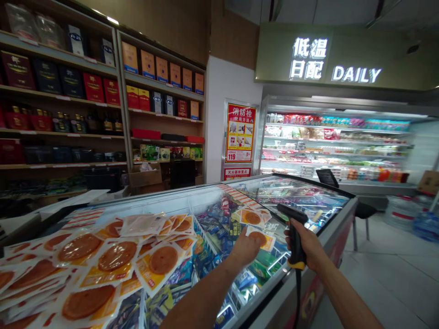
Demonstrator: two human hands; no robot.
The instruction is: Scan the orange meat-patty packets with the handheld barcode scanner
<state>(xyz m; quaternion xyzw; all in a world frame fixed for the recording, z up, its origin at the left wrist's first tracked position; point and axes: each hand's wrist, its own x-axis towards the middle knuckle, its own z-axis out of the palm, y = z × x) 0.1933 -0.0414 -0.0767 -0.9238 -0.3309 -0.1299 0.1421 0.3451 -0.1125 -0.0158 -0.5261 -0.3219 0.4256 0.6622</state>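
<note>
Along the near left of the chest freezer (345, 217), a loose heap of flat packets (113, 256) is lying spread, most showing a round orange-brown slice. Progress, as judged from the layout: you are dealing with one packet at the right, the scanner being ready beside it. Whether any packet is already read, or the heap is waiting or finished, you are giving no sign; cannot tell.

Slightly farther and right, your left hand (244, 250) is reaching over the freezer, fingers mostly curled, at the near left edge of the single packet (265, 240). Contact is looking likely; whether you are pinching it or merely steadying it, cannot tell. Your right hand (309, 246) is closing firmly around the grip of the black handheld scanner (297, 244), its cord (298, 292) hanging toward the near side.

Position: the single packet is lying between your hands, directly at the left one's fingertips and just left of the scanner, apart from it. Just beyond, a small group of similar packets (253, 216) is resting on the far side of it. Bagged goods (212, 224) are filling the freezer to the left of these. Farther off, a red notice (240, 132) is hanging on the wall.
</note>
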